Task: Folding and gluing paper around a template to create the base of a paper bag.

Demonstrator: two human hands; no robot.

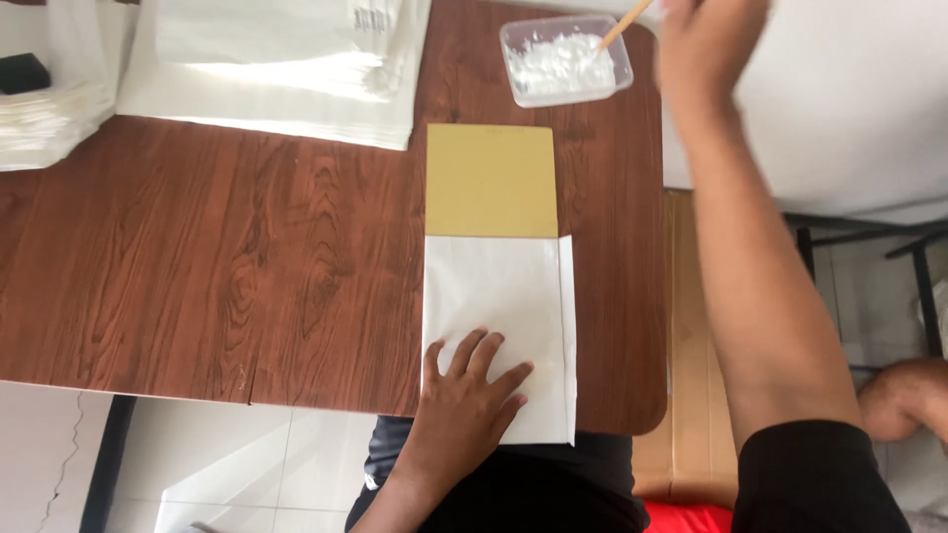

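Observation:
My left hand [466, 400] lies flat, fingers spread, on the lower part of a folded white paper sheet [504, 296] near the table's front edge. A mustard-yellow board [491, 180] sticks out from under the paper's far end. My right hand [703, 44] is raised at the top right, closed on a thin wooden stick [622, 25]. The stick's tip dips into a clear plastic tub of white paste [563, 61] at the far side of the table.
Stacks of white paper sheets [286, 69] lie at the far left of the brown wooden table [197, 257], with another pile [49, 99] at the left edge. A cardboard piece [686, 326] stands to the right of the table. Tiled floor [227, 464] shows below.

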